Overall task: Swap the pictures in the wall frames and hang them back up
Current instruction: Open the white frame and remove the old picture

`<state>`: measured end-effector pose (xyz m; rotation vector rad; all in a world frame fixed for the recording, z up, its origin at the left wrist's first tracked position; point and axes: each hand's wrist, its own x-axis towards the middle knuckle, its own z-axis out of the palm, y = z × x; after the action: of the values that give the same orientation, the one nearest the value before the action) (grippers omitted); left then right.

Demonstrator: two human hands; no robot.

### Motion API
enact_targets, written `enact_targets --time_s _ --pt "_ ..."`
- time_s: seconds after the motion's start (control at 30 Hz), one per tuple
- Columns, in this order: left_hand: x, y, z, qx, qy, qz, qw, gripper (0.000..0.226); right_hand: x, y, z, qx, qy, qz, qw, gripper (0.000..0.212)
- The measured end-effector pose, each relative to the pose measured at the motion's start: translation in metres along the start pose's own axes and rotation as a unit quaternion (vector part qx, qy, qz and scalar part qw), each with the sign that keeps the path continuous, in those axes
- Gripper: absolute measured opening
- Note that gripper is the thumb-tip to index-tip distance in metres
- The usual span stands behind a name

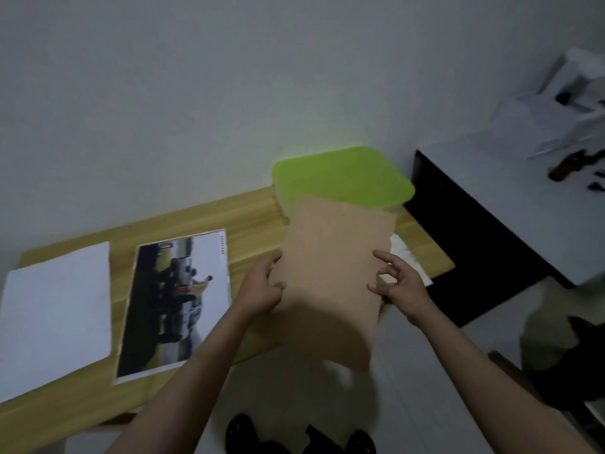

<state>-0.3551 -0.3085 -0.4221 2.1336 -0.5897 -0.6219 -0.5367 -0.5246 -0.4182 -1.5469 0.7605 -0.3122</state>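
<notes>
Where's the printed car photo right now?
In the head view, the printed car photo lies flat on the left part of the wooden table, between a blank white sheet and the left hand.

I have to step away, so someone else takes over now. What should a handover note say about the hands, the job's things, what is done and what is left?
Left hand grips the left edge of the brown board; right hand pinches its right edge. The board is held tilted above the wooden table's right end, in front of the green lid.
The car picture lies flat on the table, the white sheet to its left, apart.
Done: at least one picture appears to be out and loose.
Left: no frames in view; putting pictures in and hanging up are, it seems, still to do.
</notes>
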Motion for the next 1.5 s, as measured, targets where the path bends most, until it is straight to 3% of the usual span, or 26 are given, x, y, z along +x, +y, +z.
enact_targets --time_s 0.23,0.37,0.63,0.97,1.3,1.5 --pt "0.015 0.031 0.067 0.025 -0.009 0.001 1.000 0.035 -0.004 0.032 -0.083 0.093 0.121 0.040 0.988 0.063" --pt "0.011 0.025 0.092 0.011 0.026 -0.015 0.999 0.031 0.000 0.049 -0.099 0.091 0.126 0.050 0.987 0.063" --pt "0.007 0.020 0.106 -0.015 0.073 -0.040 0.996 0.035 0.013 0.067 -0.102 0.074 0.111 0.044 0.990 0.065" --pt "0.007 0.018 0.096 0.039 0.118 0.002 0.992 0.037 0.017 0.074 -0.082 0.051 0.140 0.020 0.989 0.079" --pt "0.029 0.018 0.100 0.127 0.081 -0.004 0.989 0.042 -0.002 0.103 -0.058 0.045 0.206 0.046 0.976 0.084" --pt "0.032 0.010 0.098 0.128 0.019 -0.013 0.992 0.064 -0.001 0.112 -0.042 0.050 0.242 0.106 0.963 0.089"
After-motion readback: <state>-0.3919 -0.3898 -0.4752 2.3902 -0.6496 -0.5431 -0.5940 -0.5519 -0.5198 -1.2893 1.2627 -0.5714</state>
